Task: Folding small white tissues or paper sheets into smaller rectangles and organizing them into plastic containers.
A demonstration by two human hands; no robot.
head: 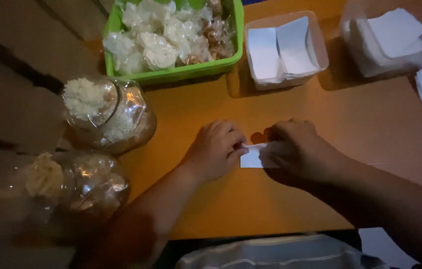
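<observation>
green basket (121,22) of wrapped snacks, top left | two clear jars (106,114), (71,184) at left | white container (315,37) of folded papers | orange bench (370,124)

A small white paper slip (252,157) lies on the orange tabletop (370,124) between the left hand (216,149) and right hand (295,149). Behind them stand a green plastic basket of wrapped snacks (171,74) and, to its right, a clear box of folded papers (285,50). Two clear glass jars (106,114) stand left.
</observation>
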